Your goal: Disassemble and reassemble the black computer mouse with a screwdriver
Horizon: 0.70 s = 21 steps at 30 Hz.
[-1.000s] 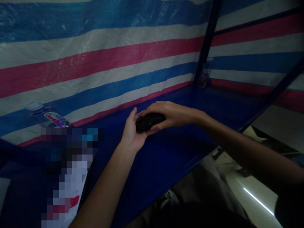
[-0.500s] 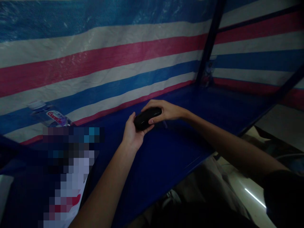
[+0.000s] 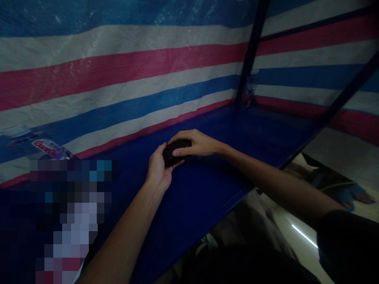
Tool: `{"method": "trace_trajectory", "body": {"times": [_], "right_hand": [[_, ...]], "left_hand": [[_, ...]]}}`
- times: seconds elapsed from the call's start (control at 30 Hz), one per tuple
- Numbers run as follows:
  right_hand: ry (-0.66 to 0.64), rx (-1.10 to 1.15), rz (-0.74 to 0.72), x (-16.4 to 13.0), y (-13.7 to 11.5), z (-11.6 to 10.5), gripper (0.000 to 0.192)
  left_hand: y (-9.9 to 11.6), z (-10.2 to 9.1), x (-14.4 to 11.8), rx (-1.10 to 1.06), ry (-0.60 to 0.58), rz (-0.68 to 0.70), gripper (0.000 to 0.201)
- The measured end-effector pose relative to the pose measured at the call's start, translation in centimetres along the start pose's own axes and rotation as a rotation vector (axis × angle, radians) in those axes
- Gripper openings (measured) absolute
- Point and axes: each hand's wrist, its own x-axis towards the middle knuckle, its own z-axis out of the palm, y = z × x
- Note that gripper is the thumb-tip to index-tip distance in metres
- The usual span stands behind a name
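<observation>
A smooth, rounded black object shaped like a computer mouse [image 3: 171, 155] is held between my two hands above the blue surface [image 3: 189, 201]. My left hand [image 3: 158, 167] cups it from the left and below, thumb up along its side. From the right and above, my right hand [image 3: 197, 144] grips it, fingers over the far side and thumb across the near face. Much of the object is hidden by my fingers, and the dim light hides its details.
A clear plastic bottle [image 3: 44, 146] with a red-lettered label lies at the left, beside a pixelated patch. Another bottle [image 3: 250, 90] stands in the far corner by a dark post [image 3: 251, 51]. Striped sheeting [image 3: 118, 67] walls the back. Floor [image 3: 299, 228] shows beyond the front edge.
The view has shifted, so the bottles and posts appear farther left. My right hand has come further over the black object, covering more of it; both hands still hold it.
</observation>
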Motion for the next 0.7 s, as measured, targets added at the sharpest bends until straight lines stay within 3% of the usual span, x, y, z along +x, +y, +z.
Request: {"method": "trace_trajectory", "body": {"times": [0.3,0.43,0.57,0.7], "right_hand": [[0.119,-0.195,-0.073,-0.3,0.0,0.5,0.044],[0.093,-0.126,-0.062,-0.4,-0.2,0.8,0.045],[0.182,0.106,0.149,-0.2,-0.4,0.7,0.038],[0.205,0.371,0.479,0.0,-0.1,0.9,0.038]], "left_hand": [[0.0,-0.3,-1.0,-0.12,-0.074,-0.055,0.022],[-0.1,-0.5,-1.5,-0.144,0.012,-0.093,0.025],[-0.1,-0.3,-1.5,-0.131,0.056,-0.084,0.021],[0.1,0.2,-1.2,-0.117,0.101,-0.038,0.014]]}}
